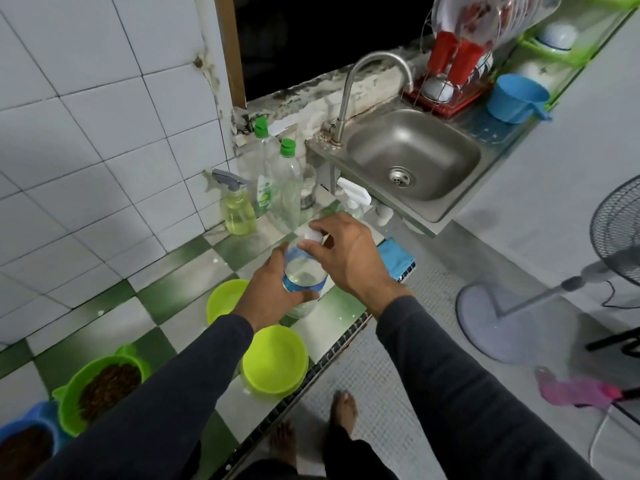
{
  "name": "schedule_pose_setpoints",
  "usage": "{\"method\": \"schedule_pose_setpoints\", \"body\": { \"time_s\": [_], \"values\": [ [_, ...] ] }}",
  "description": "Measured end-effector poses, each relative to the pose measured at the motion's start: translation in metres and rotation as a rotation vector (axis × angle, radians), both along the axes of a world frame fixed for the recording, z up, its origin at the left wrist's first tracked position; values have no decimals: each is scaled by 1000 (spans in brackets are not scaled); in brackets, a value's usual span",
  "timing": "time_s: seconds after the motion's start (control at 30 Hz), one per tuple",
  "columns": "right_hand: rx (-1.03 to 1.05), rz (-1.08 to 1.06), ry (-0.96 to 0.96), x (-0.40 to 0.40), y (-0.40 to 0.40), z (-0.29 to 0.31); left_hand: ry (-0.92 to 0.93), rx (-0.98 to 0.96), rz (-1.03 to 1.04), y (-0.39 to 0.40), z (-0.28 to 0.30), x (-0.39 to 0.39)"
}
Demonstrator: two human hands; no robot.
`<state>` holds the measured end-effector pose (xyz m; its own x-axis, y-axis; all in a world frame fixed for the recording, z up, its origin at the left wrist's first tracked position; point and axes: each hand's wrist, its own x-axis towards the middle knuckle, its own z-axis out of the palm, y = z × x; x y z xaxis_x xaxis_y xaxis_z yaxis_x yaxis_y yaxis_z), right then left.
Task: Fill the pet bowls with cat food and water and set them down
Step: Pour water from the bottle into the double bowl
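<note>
My left hand (273, 289) grips a clear water bottle (304, 275) with a blue label, held upright over the green-and-white checked counter (166, 282). My right hand (346, 254) pinches the bottle's white cap (314, 234) from above. Two lime-green round bowls stand below: one (275, 362) near the counter's front edge and one (225, 299) partly hidden behind my left wrist. At the lower left, a green cat-eared bowl (104, 386) and a blue bowl (27, 441) each hold brown cat food.
Two clear bottles with green caps (287, 181) and a yellow spray bottle (237, 209) stand by the tiled wall. A steel sink (412, 161) with a tap (374, 71) lies to the right, past a blue cloth (394, 258). A standing fan (554, 299) is on the floor.
</note>
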<state>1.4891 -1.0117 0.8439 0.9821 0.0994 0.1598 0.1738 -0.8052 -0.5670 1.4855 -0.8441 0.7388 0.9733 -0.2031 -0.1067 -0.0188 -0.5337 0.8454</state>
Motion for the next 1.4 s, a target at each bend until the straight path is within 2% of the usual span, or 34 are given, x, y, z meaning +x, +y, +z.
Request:
{"method": "schedule_pose_setpoints", "body": {
  "time_s": [0.2, 0.77, 1.03, 1.13, 1.23, 1.4],
  "values": [
    [9, 94, -36, 13, -6, -3, -11, -107, 36, -4, -5, 5],
    [-85, 260, -119, 16, -9, -4, 74, -195, 44, 0, -30, 8],
    [-163, 438, -190, 21, -17, -3, 91, -224, 31, 1, -33, 10],
    [-96, 334, -50, 18, -17, 1, 97, -227, 23, 2, -33, 11],
    [-161, 197, 0, 23, -12, 1, 85, -220, 17, 2, -32, 11],
    [-222, 358, -8, 25, -13, 6, 85, -221, 11, 3, -33, 12]
  ]
}}
